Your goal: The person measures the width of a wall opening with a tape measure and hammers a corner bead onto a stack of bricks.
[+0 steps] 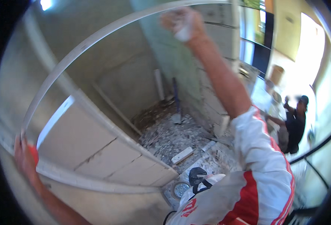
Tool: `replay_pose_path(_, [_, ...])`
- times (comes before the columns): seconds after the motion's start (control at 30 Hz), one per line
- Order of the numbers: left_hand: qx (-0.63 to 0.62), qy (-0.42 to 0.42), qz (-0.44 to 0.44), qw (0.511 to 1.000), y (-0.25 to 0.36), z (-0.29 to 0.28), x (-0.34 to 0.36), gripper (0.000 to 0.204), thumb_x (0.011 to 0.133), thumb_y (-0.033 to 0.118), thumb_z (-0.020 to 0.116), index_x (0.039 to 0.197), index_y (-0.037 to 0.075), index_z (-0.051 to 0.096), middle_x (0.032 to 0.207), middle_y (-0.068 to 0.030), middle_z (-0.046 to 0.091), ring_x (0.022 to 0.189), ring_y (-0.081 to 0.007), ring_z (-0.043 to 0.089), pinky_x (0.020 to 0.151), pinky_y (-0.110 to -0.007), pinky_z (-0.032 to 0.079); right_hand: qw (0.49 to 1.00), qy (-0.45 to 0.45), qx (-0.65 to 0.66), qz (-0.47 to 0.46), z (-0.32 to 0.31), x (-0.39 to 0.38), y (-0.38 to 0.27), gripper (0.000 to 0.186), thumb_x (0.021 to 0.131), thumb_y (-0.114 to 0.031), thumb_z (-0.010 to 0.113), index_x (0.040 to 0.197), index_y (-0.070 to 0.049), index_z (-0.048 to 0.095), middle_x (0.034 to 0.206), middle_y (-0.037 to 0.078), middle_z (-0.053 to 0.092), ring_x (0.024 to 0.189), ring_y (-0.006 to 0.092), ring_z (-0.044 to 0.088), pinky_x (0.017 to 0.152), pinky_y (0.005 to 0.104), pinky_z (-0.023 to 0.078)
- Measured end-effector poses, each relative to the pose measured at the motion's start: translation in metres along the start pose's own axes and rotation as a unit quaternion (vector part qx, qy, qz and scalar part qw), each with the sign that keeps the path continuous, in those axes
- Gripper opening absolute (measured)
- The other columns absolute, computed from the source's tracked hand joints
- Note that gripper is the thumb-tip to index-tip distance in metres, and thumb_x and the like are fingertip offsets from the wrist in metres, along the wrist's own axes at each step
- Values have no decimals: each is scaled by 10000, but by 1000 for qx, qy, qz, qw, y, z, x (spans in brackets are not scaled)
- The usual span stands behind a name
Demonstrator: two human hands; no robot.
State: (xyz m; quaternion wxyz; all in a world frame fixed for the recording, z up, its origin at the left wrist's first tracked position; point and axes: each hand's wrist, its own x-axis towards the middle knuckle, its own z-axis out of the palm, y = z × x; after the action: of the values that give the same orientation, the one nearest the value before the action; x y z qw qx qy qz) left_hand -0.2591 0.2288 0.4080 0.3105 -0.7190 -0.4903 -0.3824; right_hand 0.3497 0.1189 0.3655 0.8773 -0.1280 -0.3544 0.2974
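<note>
The long pale bar [84,45] is running from the fingertips of the left hand [24,157] past the right hand [182,24] (whether either is gripping, I cannot tell), a red object [33,153] sitting beside the left fingers. Probably light and stiff, the bar is needing widely spaced holds.

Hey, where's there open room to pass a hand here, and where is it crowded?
The openest patch seems to lie between the long pale strip and the low block wall, right of the left hand; its depth is hard to judge. The floor is crowded: rubble lies around the shovel and a short white bar.
</note>
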Motion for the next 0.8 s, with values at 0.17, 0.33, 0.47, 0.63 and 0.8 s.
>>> replay_pose_path(0.17, [-91,-92,-72,989,30,11,17,531,935,458,415,1213,21,532,1066,-213,544,1005,-351,497,890,-381,370,997,21,-69,32,-46,-51,-17,320,883,-255,507,999,43,504,993,218,583,924,338,610,822,444,494])
replay_pose_path(0.33, [-100,-34,-66,992,27,21,15,500,952,425,401,1145,-15,538,1014,-224,547,952,-372,503,859,-399,384,987,77,-87,115,-119,-108,4,290,876,-265,546,981,3,513,943,179,583,873,301,616,753,419,504])
replay_pose_path(0.47, [-66,-8,-56,996,19,27,10,494,954,419,399,1144,-13,546,1063,-227,561,995,-376,512,870,-397,390,965,167,-85,184,-175,-168,35,200,864,-224,559,791,-40,528,756,128,556,719,278,595,650,391,483])
replay_pose_path(0.63, [-74,9,-96,993,30,22,5,473,948,417,422,1095,-9,567,1014,-236,574,956,-380,526,847,-410,395,932,222,-129,257,-280,-271,86,309,861,-142,488,568,-90,403,568,60,391,553,204,438,519,379,351])
replay_pose_path(0.8, [-70,-11,-114,991,67,8,5,422,947,393,438,1013,3,584,938,-223,587,885,-387,544,784,-435,412,528,-61,-821,208,-433,-411,100,134,793,-164,547,807,-114,670,738,91,653,704,263,642,596,414,479])
